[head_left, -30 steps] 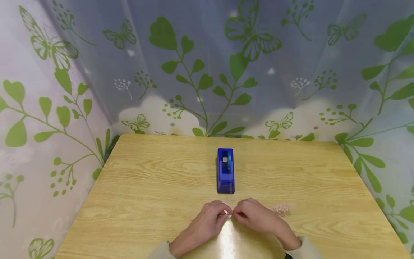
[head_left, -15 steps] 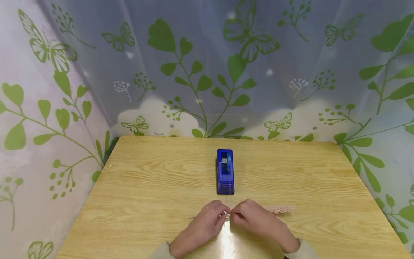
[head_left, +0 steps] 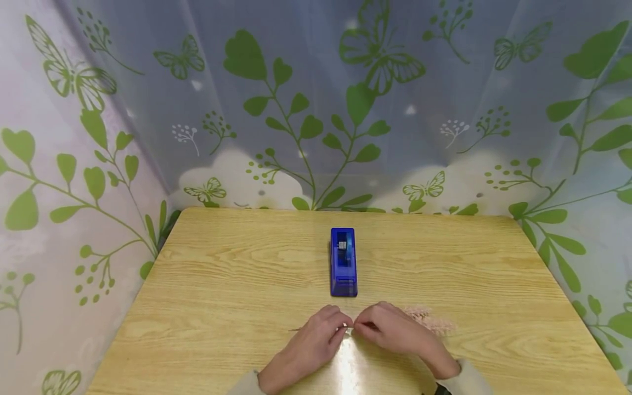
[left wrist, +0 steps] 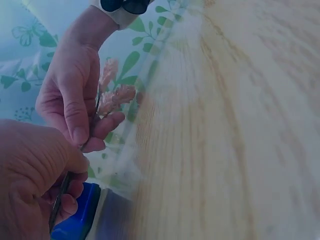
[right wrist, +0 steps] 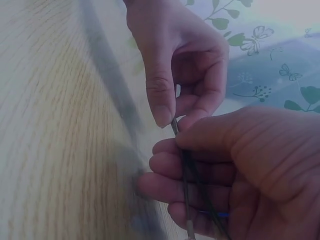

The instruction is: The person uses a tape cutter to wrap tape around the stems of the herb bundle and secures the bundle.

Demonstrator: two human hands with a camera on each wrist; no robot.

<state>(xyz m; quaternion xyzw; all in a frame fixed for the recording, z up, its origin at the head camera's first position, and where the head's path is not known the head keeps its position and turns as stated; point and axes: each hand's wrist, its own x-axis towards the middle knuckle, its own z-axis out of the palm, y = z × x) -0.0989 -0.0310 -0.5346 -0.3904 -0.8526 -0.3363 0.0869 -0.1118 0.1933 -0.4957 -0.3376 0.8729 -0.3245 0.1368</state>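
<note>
While both hands meet at the lower middle of the head view, each one pinches the same thin dark stems [right wrist: 184,182] between thumb and fingers. The left hand [head_left: 313,341] is clamped on them on the left side, and the right hand [head_left: 395,332] is clamped on them just beside it, with the fingertips of both nearly together. One thin end comes out to the left of the left hand; most of the rest is hidden behind the fingers. In the right wrist view two dark strands cross the right palm, and their lower ends are difficult to make out. Something small and pale shines between the fingertips in the head view, but I cannot tell what it is.

Pale pink flowers [head_left: 435,325] appear behind the right hand, at the lower right, blurred and partly covered. A blue tape dispenser [head_left: 343,263] stands on the wooden table [head_left: 222,274] near the centre, above the hands; in the left wrist view its lower left part is hidden by the left hand. At the bottom edge both sleeves [head_left: 466,378] are cut off, as is a black object [head_left: 443,389] at the right cuff.
</note>
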